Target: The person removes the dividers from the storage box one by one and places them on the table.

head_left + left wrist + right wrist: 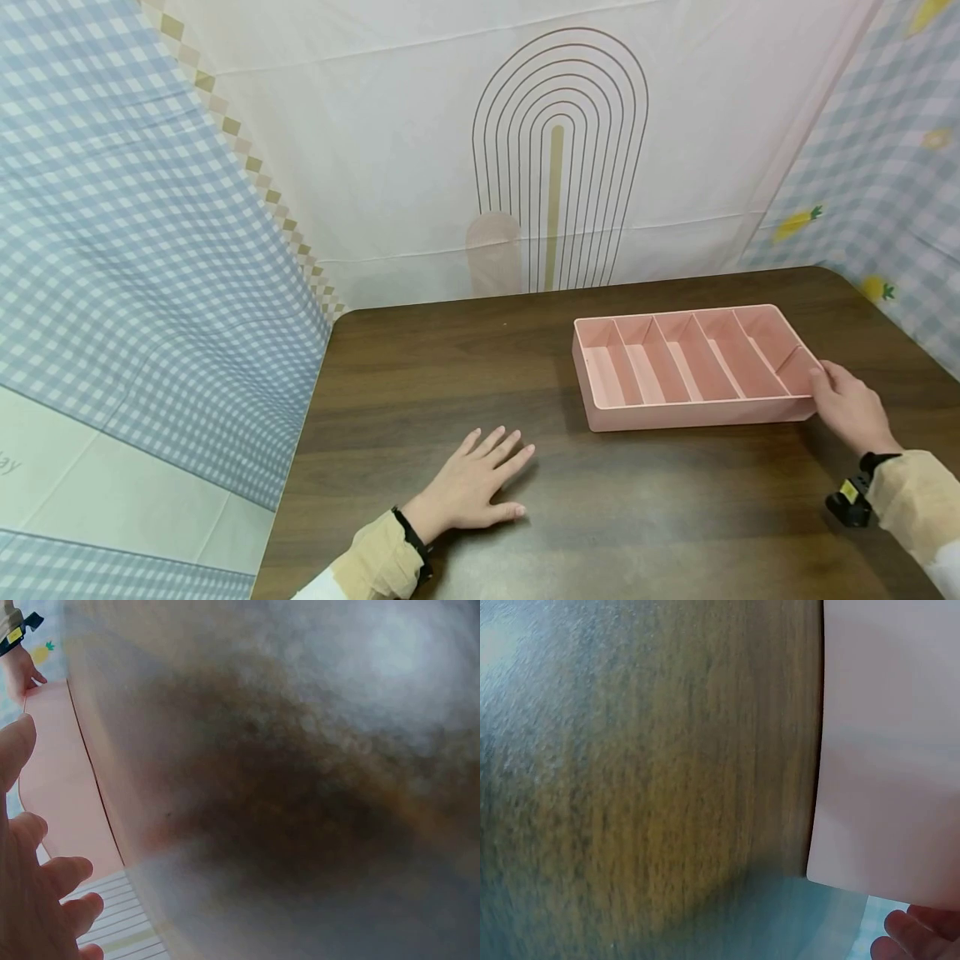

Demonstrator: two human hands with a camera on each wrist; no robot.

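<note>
My right grip (853, 408) holds the pink tray (697, 415) by its right end — probably positioning, release next — left grip (474, 490) splayed empty.

From my remote feed I see a dark wood-grain table (420, 375), rounded far corners, glare on its surface, a pink divided tray (697, 367) resting toward its right side

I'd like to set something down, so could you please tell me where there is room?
The table is bare left of the tray, between the left hand and the back cloth, and in front of the tray, between both hands. The tray's right end is crowded: the right hand grips it.
</note>
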